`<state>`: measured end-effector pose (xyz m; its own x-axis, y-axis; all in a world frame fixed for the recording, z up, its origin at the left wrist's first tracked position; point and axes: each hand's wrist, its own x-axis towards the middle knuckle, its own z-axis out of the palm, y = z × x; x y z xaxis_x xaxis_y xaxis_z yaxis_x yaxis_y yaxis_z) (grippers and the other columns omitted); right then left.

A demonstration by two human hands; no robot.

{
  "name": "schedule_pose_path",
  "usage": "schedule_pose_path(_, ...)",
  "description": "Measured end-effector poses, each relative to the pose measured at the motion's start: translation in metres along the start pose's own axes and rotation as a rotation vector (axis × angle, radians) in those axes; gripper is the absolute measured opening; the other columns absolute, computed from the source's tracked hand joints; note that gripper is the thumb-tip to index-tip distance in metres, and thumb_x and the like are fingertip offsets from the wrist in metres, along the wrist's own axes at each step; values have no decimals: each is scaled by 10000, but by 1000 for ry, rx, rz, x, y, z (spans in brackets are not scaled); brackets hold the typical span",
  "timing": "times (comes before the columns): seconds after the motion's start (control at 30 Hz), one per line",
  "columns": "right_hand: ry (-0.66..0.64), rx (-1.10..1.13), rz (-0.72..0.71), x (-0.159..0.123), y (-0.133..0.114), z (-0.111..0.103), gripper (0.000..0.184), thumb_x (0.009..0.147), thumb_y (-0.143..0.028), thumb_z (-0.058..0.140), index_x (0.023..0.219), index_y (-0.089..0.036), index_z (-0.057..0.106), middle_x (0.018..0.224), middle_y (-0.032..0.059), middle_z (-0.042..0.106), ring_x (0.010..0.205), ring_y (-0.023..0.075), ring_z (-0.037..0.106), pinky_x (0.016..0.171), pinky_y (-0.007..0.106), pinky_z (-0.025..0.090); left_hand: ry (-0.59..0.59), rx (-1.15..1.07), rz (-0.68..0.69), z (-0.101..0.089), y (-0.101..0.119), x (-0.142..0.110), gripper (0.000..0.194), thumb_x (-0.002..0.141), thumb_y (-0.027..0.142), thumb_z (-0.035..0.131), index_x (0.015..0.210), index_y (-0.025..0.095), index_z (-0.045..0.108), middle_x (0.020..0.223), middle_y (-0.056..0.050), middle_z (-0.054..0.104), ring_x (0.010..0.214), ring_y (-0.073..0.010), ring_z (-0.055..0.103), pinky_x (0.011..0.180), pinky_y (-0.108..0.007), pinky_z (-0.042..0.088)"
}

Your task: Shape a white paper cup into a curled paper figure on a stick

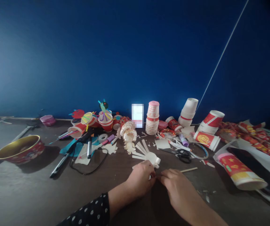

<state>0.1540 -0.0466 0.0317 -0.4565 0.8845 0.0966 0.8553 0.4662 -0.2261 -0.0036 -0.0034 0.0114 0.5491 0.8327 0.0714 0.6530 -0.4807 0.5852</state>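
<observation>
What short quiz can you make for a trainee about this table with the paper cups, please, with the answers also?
1. True or false: the black scissors lie to the right of the cut white paper cup in this view.
2. How does the sleeve on the left arm look? A) plain red B) dark with white dots C) striped green
3. What thin item lies on the table just beyond the right hand?

Key:
1. True
2. B
3. A thin wooden stick
</observation>
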Motion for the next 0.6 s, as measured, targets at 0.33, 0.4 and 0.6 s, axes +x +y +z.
schedule_pose_path(0.33, -35, 0, -21, -1, 1, -4, 341, 793, -9, 411, 874, -204, 679, 859, 36, 671, 842, 165, 582, 809, 278, 358, 14, -32, 56, 8, -7, -2, 119, 673, 97, 579, 694, 171, 670, 875, -36, 621, 809, -160, 571, 718, -236, 440)
schedule_pose_path(0.4, -15, -28, -20, 0, 2, -3, 298, 809, -38, 440, 857, -208, 680, 856, 34, 667, 832, 168, 576, 776, 276, 359, 6, -45, 65, 4, -5, -2, 96, 686, 118, 594, 704, 170, 673, 879, -40, 618, 814, -160, 568, 721, -234, 439)
schedule_pose_path(0.6, 14, -84, 2, 1, 2, -3, 257, 857, -84, 449, 774, -191, 667, 793, 35, 666, 753, 156, 562, 683, 263, 341, 45, 0, 112, -14, -1, 0, 160, 668, 55, 539, 717, 147, 660, 743, -33, 613, 733, -150, 551, 693, -232, 429)
